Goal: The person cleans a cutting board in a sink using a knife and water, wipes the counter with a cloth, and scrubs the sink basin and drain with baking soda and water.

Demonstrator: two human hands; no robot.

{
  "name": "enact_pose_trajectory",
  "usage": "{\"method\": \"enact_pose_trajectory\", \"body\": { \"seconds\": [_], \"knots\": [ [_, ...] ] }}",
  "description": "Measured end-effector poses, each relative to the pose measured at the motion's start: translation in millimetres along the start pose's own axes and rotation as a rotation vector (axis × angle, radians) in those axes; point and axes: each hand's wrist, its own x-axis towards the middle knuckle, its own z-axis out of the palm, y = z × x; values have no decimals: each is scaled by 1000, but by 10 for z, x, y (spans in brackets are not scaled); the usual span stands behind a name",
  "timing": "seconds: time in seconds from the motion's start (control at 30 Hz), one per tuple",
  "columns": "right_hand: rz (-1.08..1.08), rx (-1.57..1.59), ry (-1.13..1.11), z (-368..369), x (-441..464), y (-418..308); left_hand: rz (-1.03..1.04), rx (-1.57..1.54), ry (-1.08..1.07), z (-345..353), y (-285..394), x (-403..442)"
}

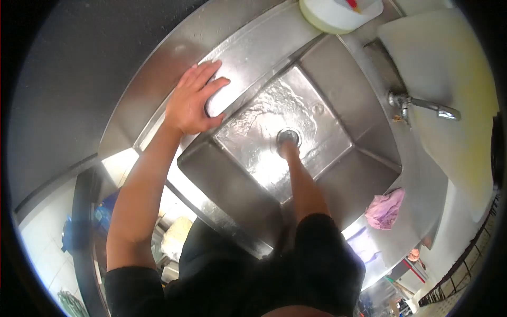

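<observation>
My left hand [195, 99] rests on the metal counter [253, 45] beside the sink, its fingers spread and nothing in them. Down inside the steel sink [338, 100], my right hand [289, 146] reaches to the round drain [288, 137] in the bottom. The fingers of that hand are hidden at the drain, so what they hold, if anything, does not show. Shallow, rippling water covers part of the sink floor around it.
A faucet [422, 104] sticks out at the right, near a large stained white board [449, 79]. A pink cloth [385, 209] lies right of the sink. At the top stands a white container [335, 13] with something red in it.
</observation>
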Motion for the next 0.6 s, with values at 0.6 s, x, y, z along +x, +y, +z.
{"method": "enact_pose_trajectory", "body": {
  "seconds": [0.6],
  "knots": [
    [71,-2,472,-5867,1498,-1077,53,-88,40,-74,-86,-65]
  ]
}}
